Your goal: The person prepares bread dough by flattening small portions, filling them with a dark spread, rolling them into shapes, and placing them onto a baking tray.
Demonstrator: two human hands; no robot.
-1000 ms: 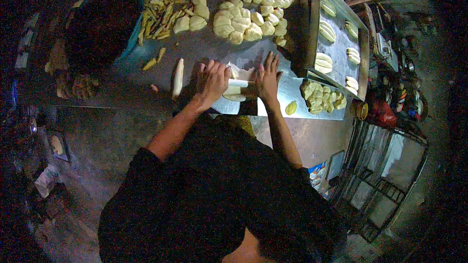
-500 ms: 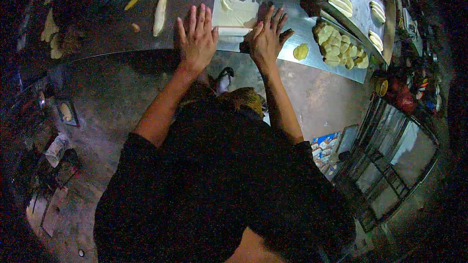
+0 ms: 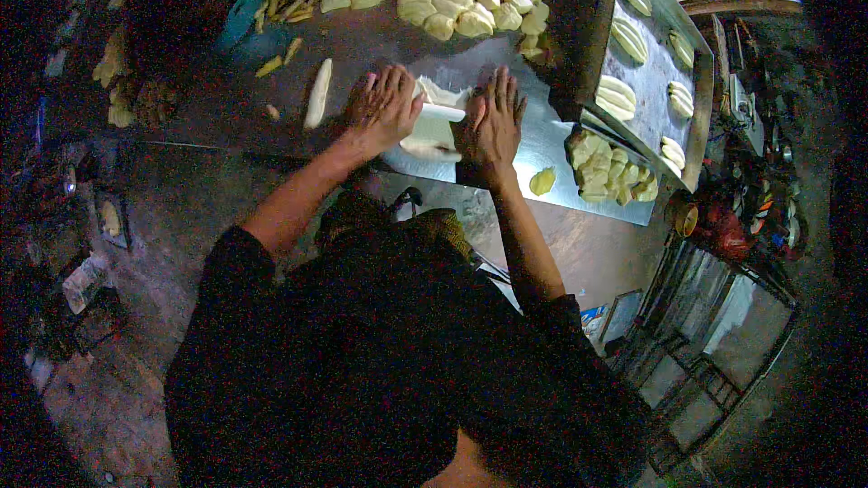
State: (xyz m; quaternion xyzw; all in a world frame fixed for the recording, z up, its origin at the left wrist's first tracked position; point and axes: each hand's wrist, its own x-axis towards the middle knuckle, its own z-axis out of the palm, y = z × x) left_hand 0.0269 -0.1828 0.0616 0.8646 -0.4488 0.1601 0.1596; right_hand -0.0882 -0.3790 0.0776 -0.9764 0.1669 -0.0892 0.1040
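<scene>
Both hands shifted closer since earlier. My left hand, right hand open flat on rolling pin; dough sheet soft, tears easily; lift by edges.

A small bakery or dough-making workshop, dim and well worn. The long grey metal counter runs across twelve o'clock, heaped with pale yellow dough pieces. At two o'clock, a steel baking tray carries rows of shaped folded dough pieces. Bare stained concrete floor at nine o'clock, metal rack frames at four.
</scene>
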